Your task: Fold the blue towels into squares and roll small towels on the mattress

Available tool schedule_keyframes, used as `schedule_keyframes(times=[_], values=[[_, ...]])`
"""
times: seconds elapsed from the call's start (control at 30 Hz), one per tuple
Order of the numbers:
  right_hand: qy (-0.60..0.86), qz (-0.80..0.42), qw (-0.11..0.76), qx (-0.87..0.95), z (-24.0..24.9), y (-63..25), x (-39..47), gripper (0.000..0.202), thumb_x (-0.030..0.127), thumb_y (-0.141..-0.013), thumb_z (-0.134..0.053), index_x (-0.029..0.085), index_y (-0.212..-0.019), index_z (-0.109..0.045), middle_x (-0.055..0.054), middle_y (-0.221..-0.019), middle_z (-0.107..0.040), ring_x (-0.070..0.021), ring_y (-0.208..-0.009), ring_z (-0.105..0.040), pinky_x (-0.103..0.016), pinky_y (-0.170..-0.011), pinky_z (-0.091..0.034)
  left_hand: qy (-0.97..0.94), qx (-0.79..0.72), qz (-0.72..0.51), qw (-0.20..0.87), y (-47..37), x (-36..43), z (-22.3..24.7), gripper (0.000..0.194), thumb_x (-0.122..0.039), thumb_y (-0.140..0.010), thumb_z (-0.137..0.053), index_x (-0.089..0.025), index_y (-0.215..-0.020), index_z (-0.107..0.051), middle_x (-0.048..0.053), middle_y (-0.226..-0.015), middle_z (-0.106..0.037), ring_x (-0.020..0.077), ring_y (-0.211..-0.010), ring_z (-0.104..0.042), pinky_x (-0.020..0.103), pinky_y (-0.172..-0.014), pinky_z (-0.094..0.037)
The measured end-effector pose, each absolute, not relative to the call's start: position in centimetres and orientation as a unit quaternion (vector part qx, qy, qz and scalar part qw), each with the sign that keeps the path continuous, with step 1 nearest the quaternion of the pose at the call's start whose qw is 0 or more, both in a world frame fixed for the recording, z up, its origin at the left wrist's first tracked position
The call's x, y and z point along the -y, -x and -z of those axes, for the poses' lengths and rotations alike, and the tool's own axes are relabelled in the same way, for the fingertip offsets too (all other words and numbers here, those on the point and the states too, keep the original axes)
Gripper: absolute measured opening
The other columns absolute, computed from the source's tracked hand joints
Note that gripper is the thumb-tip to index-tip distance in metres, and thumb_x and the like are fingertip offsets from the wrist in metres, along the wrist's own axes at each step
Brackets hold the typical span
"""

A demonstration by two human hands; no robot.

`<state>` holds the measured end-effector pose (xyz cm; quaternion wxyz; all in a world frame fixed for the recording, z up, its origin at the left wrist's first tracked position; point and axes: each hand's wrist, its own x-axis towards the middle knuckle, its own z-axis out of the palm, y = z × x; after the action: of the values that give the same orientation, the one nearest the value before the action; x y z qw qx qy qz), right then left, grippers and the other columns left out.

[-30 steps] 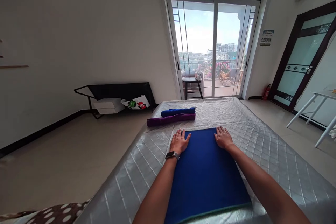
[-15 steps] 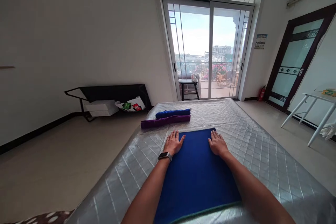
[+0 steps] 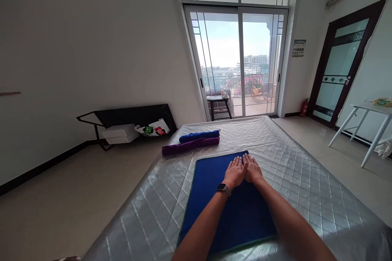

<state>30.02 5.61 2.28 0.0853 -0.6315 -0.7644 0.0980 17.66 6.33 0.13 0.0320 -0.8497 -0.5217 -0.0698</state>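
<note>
A blue cloth (image 3: pixel 208 183) with a green edge lies spread out flat on the silver quilted mattress cover (image 3: pixel 153 204). My left hand (image 3: pixel 235 171), with a watch (image 3: pixel 223 188) on its wrist, rests palm down on the cloth near its far right corner. Right beside it, my right hand (image 3: pixel 252 169) lies flat over that corner, fingers stretched forward. The two hands touch or nearly touch at the thumbs. Beyond the cloth, to the left, are a rolled purple cloth (image 3: pixel 190 147) and a rolled blue cloth (image 3: pixel 199 136).
Against the left wall stands a black rack (image 3: pixel 134 116) with white boxes (image 3: pixel 118 134) and a printed bag (image 3: pixel 153 127). A dark stool (image 3: pixel 219 99) is by the glass sliding door (image 3: pixel 241 65). To the right are a white table (image 3: pixel 372 109) and a fire extinguisher (image 3: pixel 304 108).
My left hand has slid right across the cloth, from its far left corner to beside my right hand. The right hand stays at the far right corner. The view has shifted slightly.
</note>
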Motion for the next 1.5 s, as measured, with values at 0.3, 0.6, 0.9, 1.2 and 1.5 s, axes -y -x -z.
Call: schedule_keyframes(times=[0.3, 0.6, 0.9, 1.2, 1.5], values=[[0.647, -0.107, 0.095, 0.749, -2.9, -29.6, -5.6, 0.066, 0.041, -0.101, -0.021, 0.006, -0.157, -0.021, -0.009, -0.164, -0.016, -0.0185, -0.152, -0.012, -0.037, -0.122, -0.01, 0.748, 0.659, 0.075, 0.021, -6.2, -3.6, 0.6, 0.076, -0.058, -0.101, -0.011, -0.009, -0.152, -0.036, 0.016, -0.159, -0.033, 0.0271, -0.149, -0.026, 0.046, -0.121, -0.025], [0.653, -0.101, 0.065, 0.747, -4.2, -29.6, -5.1, 0.065, 0.04, -0.102, -0.02, 0.006, -0.157, -0.021, -0.011, -0.164, -0.018, -0.0181, -0.152, -0.011, -0.037, -0.122, -0.01, 0.722, 0.68, 0.123, 0.025, -1.9, -2.3, 1.7, 0.084, -0.064, -0.098, -0.012, -0.003, -0.148, -0.042, 0.022, -0.156, -0.038, 0.0316, -0.147, -0.032, 0.048, -0.119, -0.029], [0.65, -0.11, 0.061, 0.749, -4.5, -30.3, 0.2, 0.064, 0.04, -0.102, -0.018, 0.007, -0.158, -0.02, -0.012, -0.164, -0.017, -0.0198, -0.152, -0.011, -0.039, -0.122, -0.01, 0.722, 0.681, 0.114, 0.036, -2.2, -2.3, 1.7, 0.085, -0.064, -0.098, -0.009, -0.003, -0.149, -0.04, 0.022, -0.156, -0.036, 0.0308, -0.147, -0.032, 0.049, -0.119, -0.028], [0.653, -0.106, 0.076, 0.746, -3.3, -31.5, 4.1, 0.067, 0.044, -0.102, -0.023, 0.007, -0.158, -0.02, -0.011, -0.164, -0.017, -0.0206, -0.153, -0.011, -0.038, -0.123, -0.009, 0.728, 0.677, 0.092, 0.046, -2.1, -2.0, 1.1, 0.083, -0.061, -0.099, -0.01, -0.001, -0.149, -0.039, 0.022, -0.156, -0.035, 0.031, -0.147, -0.032, 0.048, -0.12, -0.027], [0.623, -0.089, 0.104, 0.77, -3.3, -31.2, 4.3, 0.063, 0.038, -0.102, -0.022, 0.006, -0.156, -0.024, -0.013, -0.163, -0.02, -0.0206, -0.152, -0.012, -0.041, -0.123, -0.008, 0.779, 0.612, 0.105, 0.087, -6.7, 0.0, -1.9, 0.075, -0.058, -0.101, -0.016, -0.006, -0.147, -0.044, 0.019, -0.154, -0.042, 0.0298, -0.146, -0.035, 0.047, -0.119, -0.03]])
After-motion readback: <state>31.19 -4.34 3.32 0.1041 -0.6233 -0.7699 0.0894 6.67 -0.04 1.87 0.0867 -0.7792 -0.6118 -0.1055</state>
